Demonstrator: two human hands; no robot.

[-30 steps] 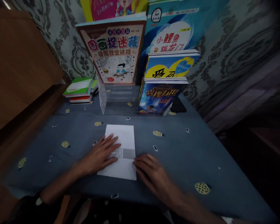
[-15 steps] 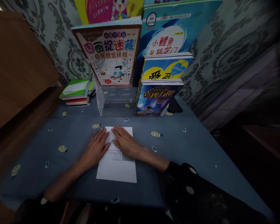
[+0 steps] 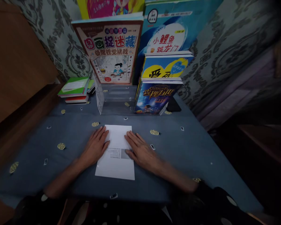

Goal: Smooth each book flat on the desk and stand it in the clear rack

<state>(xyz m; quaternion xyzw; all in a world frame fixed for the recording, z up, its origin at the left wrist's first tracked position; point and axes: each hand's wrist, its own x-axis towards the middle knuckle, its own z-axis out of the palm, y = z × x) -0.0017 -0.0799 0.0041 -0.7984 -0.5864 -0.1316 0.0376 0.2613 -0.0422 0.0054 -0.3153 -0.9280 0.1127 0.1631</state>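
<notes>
Out slides the right hand (image 3: pixel 143 153) to the right edge of the paper (image 3: pixel 115 168), left hand (image 3: pixel 95 147) opposite. Both look flat, seemingly gripping nothing in this dim light; the paper's on the desk (image 3: pixel 175 150).

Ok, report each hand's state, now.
Left hand: open, lying across the left edge of the white paper.
Right hand: open, lying across the paper's right edge.

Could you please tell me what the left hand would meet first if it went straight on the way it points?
Past the white paper it touches, the left hand would probably first meet the clear book stand, though depth is unclear.
</notes>
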